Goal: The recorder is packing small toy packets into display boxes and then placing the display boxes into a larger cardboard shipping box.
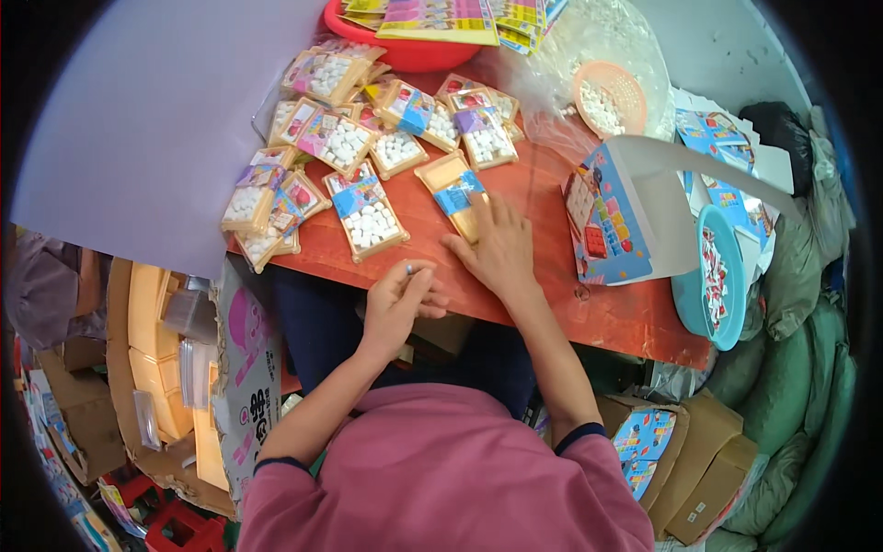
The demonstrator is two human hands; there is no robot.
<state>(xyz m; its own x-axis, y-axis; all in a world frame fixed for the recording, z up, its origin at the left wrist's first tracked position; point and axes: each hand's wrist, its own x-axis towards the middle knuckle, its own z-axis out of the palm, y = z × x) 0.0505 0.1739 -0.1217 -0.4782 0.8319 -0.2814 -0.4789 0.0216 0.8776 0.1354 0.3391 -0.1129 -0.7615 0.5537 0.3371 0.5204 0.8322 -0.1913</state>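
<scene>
My right hand (498,241) lies with its fingers stretched out over the lower part of a flat yellow-orange case (451,182) with a blue printed band. Just left of it, over the table's front edge, my left hand (402,299) is closed with fingers curled inward; a small greyish spot shows by its index finger, and anything inside the curl is hidden. Beyond my left hand lies a case of white pieces (371,224) with a blue band. Behind it, similar cases (342,143) with pink, purple and blue bands lie piled on the red table (543,317).
An open printed carton (609,221) and a blue basin (731,317) of small wrapped pieces stand right. At the back are a red basin (405,57) under printed sheets and a clear bag (644,55) with a peach basket (635,97). A box of orange cases (147,359) stands left.
</scene>
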